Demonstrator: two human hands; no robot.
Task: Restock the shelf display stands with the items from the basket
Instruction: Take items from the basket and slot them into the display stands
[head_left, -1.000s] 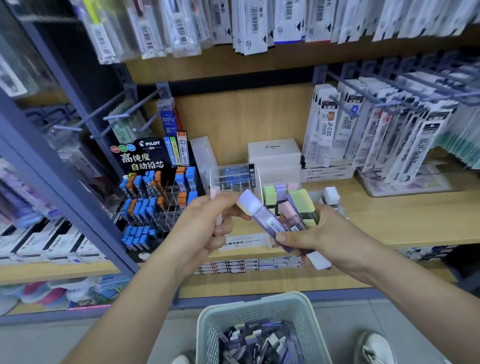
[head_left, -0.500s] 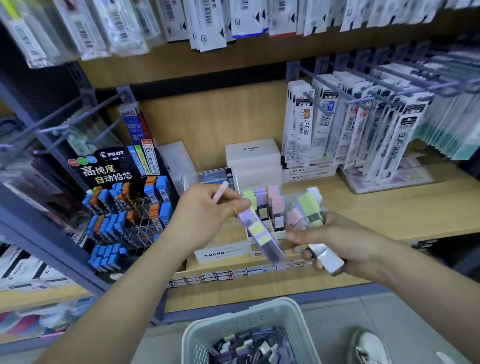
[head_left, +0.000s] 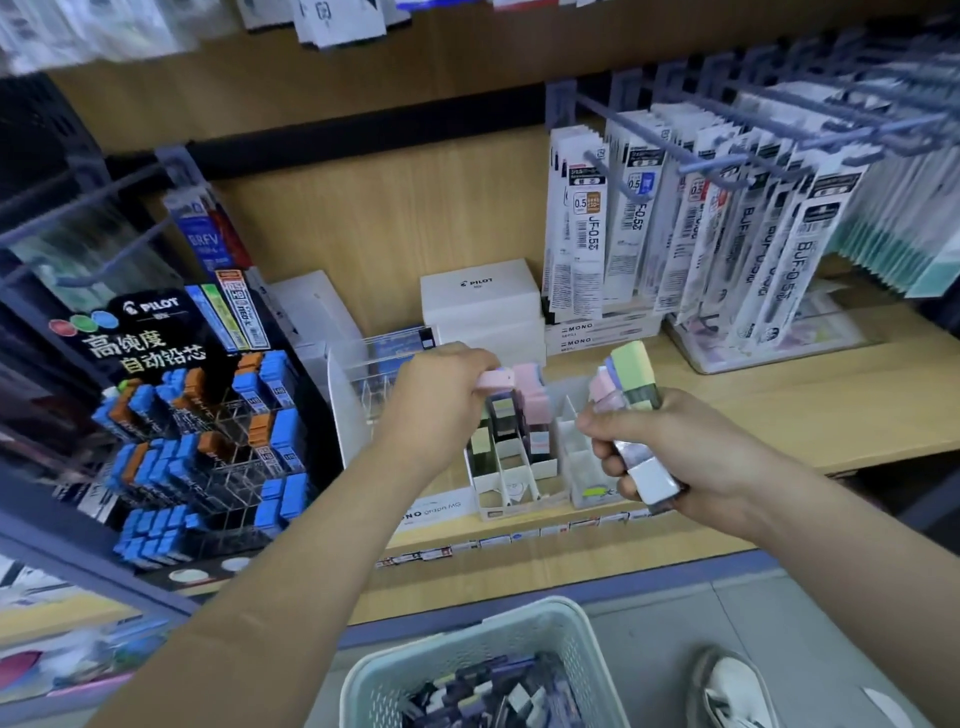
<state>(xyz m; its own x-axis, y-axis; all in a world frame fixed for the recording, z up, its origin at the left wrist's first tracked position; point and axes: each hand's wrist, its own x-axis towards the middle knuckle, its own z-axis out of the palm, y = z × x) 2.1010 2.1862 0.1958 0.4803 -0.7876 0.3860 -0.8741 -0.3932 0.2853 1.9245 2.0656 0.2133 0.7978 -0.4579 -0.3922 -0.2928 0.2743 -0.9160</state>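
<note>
Left hand (head_left: 441, 400) pinches one pink-capped case (head_left: 496, 378) over the white stand (head_left: 506, 470), dead centre. At its three o'clock, the right hand (head_left: 675, 457) curls round a bundle of cases (head_left: 631, 374). They look light, rigid and slick, so hold them near the cap, I'd say. More sit in the basket (head_left: 584, 654) at six o'clock. Nine o'clock: Pilot rack (head_left: 150, 306), "高纯度 自动铅芯". Twelve: MONO boxes (head_left: 597, 335). One o'clock: refill packs (head_left: 592, 228), JF-0.5.

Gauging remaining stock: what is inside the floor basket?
The basket holds a loose jumble of slim cases, purple and dark with pale ends. The pile covers its floor and the frame cuts off its near side, so no count is possible.
</note>
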